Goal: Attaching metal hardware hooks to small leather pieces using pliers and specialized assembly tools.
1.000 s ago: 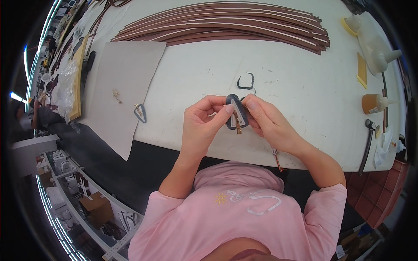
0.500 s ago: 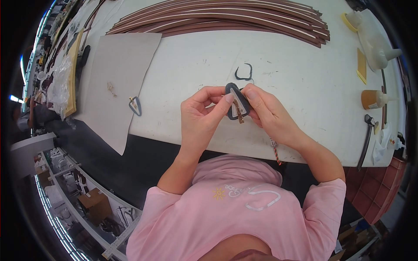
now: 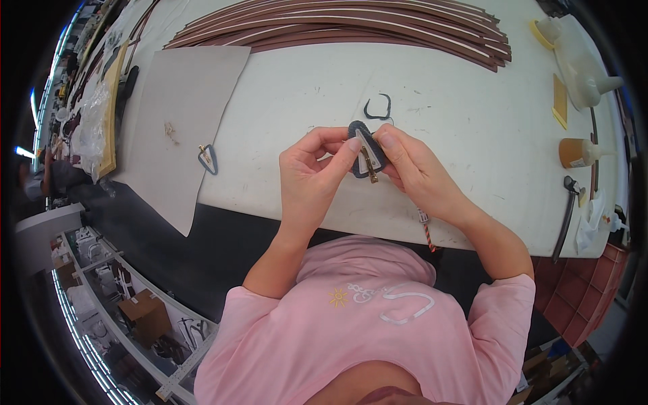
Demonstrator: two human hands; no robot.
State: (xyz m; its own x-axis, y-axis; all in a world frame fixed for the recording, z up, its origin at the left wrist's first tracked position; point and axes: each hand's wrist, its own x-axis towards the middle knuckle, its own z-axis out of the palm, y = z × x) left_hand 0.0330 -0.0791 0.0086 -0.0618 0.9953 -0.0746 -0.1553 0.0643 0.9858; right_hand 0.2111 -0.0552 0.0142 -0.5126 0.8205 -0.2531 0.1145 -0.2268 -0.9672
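Between my two hands is a triangular clip, covered in dark ribbed fabric around a pale centre, with a brass-coloured metal piece along its middle. My left hand pinches its left side, thumb lying on the face. My right hand pinches the right edge with thumb and fingers; the fingertips behind it are hidden. Just beyond my hands a curled dark strip rests on the white table. A smaller triangular blue clip with a similar brass-coloured piece lies at the edge of the grey sheet, to the left.
The grey sheet overhangs the near edge of the table. Long brown strips are piled at the back. On the right are a translucent bottle, an amber glue bottle and a hammer. A red crate stands below.
My thumbs shift slightly over the clip, and it turns a little in my fingers. Both hands keep hold of it. The whole view has tilted slightly.
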